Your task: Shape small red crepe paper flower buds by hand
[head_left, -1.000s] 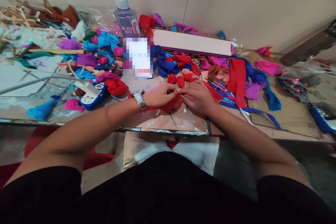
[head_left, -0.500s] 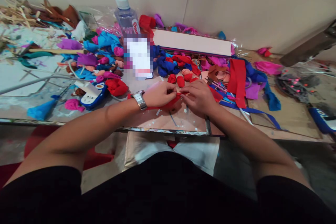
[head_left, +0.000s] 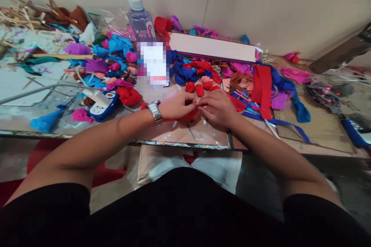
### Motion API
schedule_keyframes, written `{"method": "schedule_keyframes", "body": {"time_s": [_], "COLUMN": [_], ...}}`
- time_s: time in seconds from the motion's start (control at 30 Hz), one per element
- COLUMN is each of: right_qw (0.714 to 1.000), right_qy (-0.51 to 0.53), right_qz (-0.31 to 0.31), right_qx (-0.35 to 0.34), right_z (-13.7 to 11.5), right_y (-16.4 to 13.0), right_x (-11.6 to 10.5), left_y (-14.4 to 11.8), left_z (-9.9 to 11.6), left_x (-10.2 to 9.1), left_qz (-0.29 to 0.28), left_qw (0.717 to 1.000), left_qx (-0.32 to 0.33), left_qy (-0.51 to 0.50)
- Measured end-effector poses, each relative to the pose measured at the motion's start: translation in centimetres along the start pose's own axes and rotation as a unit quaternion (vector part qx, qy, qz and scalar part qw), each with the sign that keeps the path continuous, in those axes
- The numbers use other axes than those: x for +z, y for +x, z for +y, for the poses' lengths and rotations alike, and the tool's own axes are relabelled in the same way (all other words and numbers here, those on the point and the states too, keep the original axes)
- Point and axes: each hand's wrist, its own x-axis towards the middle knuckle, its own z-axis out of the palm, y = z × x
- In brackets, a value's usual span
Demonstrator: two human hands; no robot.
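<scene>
Both hands meet over the front of the table, pinching a strip of red crepe paper (head_left: 189,116) between them. My left hand (head_left: 177,104), with a metal watch (head_left: 155,110) at the wrist, is closed on the strip, whose tail runs beneath the palm. Fingertips of my right hand (head_left: 218,107) press on the strip's other end, touching the left fingers. Small rolled red paper buds (head_left: 199,90) lie just beyond the fingers. A wider red paper strip (head_left: 262,90) rests on the right, near scissors (head_left: 239,93) partly hidden among scraps.
A bottle (head_left: 141,19) stands behind a propped phone (head_left: 154,63) with a blurred screen. Blue-and-white power strip (head_left: 102,106), pliers (head_left: 33,65) and a cable (head_left: 43,89) lie left. A long white-topped box (head_left: 213,47) sits along the wall, with colourful paper scraps around it.
The right fingertips have shifted slightly, and the red strip hangs a little lower between the hands. Everything else stays put.
</scene>
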Motion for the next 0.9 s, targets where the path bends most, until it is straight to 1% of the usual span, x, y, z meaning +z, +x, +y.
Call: {"method": "schedule_keyframes", "body": {"time_s": [0.13, 0.33, 0.43, 0.53, 0.73, 0.9], "right_qw": [1.000, 1.000, 1.000, 1.000, 1.000, 1.000], "right_qy": [0.008, 0.009, 0.012, 0.016, 0.015, 0.011], "right_qz": [-0.005, -0.016, -0.024, -0.024, -0.012, -0.025], "right_qx": [0.001, 0.007, 0.002, 0.007, 0.007, 0.004], "right_z": [-0.02, 0.23, 0.26, 0.25, 0.37, 0.29], "right_y": [-0.04, -0.12, -0.09, -0.06, -0.14, -0.13], "right_x": [-0.01, 0.12, 0.18, 0.23, 0.32, 0.26], "left_y": [-0.09, -0.50, -0.66, -0.66, -0.50, -0.38], "left_z": [0.18, 0.79, 0.90, 0.80, 0.66, 0.78], "left_x": [-0.02, -0.09, 0.02, 0.07, 0.00, -0.06], "left_qz": [-0.004, 0.006, 0.005, 0.005, 0.001, -0.004], "left_qw": [1.000, 0.997, 0.995, 0.995, 0.996, 0.997], "left_qx": [0.010, 0.027, 0.036, 0.037, 0.014, 0.022], "left_qy": [0.012, 0.074, 0.088, 0.094, 0.089, 0.077]}}
